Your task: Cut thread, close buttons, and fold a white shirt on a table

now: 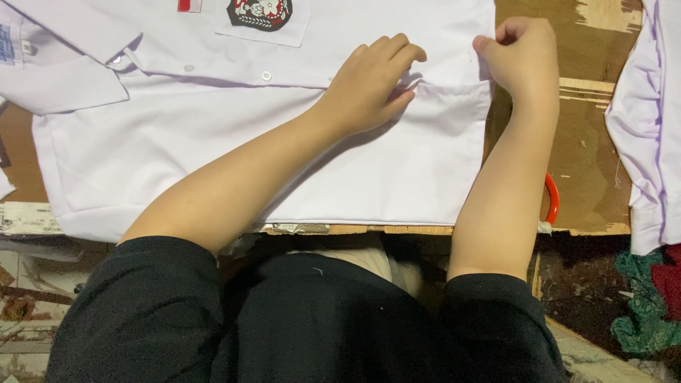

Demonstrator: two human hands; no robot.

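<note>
A white short-sleeved uniform shirt (pixel 234 142) lies spread flat across most of the worn wooden tabletop (pixel 589 156), its collar off to the left, its button placket running sideways along the upper part and its hem hanging level with the near edge. A dark embroidered badge (pixel 259 13) sits on the chest pocket at the top. Another white garment (pixel 649 120) lies bunched along the right edge of the tabletop, well apart from the shirt. Beyond it, lower down, is a heap of green and red cloth (pixel 649 305).

The person, in black sleeves, leans over the shirt. The left hand (pixel 372 85) rests palm-down on the fabric near the placket, fingers (pixel 397 51) curled and pressing the cloth rather than gripping it. The right hand (pixel 521 53) is closed at the shirt's right edge, thumb and fingers pinching the fabric there. A small orange ring-shaped thing (pixel 552 198) peeks out from behind the right forearm, on the tabletop just beside the shirt.
</note>
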